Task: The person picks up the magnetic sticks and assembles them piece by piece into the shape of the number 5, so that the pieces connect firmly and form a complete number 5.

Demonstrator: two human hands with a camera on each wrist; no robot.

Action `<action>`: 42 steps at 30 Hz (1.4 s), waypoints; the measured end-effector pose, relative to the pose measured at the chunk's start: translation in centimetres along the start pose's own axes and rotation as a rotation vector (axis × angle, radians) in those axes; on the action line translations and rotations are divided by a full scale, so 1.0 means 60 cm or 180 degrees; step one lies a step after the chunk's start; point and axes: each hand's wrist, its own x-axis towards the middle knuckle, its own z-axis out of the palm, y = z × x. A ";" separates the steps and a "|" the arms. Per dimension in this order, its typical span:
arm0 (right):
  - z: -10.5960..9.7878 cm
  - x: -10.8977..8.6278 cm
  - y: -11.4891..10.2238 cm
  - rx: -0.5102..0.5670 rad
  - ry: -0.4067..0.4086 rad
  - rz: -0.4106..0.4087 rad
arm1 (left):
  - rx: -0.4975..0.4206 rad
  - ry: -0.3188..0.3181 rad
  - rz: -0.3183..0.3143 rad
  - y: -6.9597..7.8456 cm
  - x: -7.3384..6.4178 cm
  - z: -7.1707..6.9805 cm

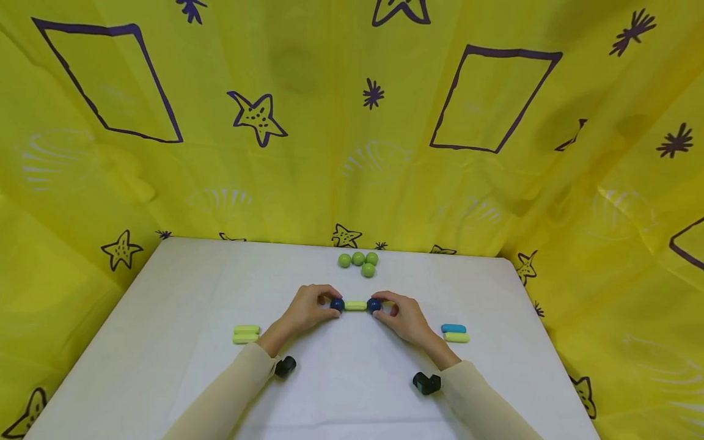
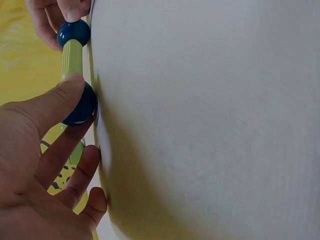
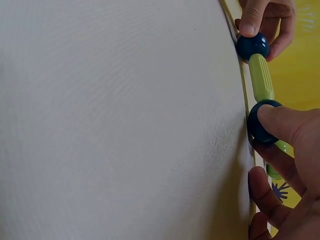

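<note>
Two dark blue balls sit at the ends of a light green ribbed rod (image 1: 355, 305), in line just above or on the white table. My left hand (image 1: 309, 305) pinches the left blue ball (image 1: 338, 304) between thumb and fingers. On the other end, my right hand (image 1: 406, 315) pinches the right blue ball (image 1: 374, 305) the same way. In the left wrist view the rod (image 2: 73, 56) meets both balls, the nearer ball (image 2: 84, 106) partly hidden by the thumb. The right wrist view shows the rod (image 3: 261, 77) between the balls too.
Several green balls (image 1: 359, 258) lie behind the hands near the table's back edge. Two yellow-green rods (image 1: 246, 334) lie to the left; a blue rod (image 1: 453, 328) and a yellow-green rod (image 1: 456, 337) lie to the right. A yellow patterned curtain (image 1: 330, 122) surrounds the white table (image 1: 165, 305).
</note>
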 end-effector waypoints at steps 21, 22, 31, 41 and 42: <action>-0.004 -0.003 -0.002 0.0009 0.0028 0.0029 | 0.0023 -0.0037 0.0013 0.005 -0.001 -0.001; -0.005 -0.004 -0.002 0.0010 0.0029 0.0019 | 0.0024 -0.0034 0.0014 0.005 -0.001 0.000; -0.004 -0.003 -0.001 0.0022 0.0082 -0.0102 | 0.0053 -0.0009 0.0072 0.000 0.000 0.002; 0.007 0.015 -0.009 -0.0014 0.0031 -0.0053 | 0.0028 -0.0027 0.0080 -0.005 0.003 -0.013; 0.008 0.016 -0.011 -0.0008 0.0037 -0.0036 | 0.0026 -0.0026 0.0071 -0.005 0.004 -0.014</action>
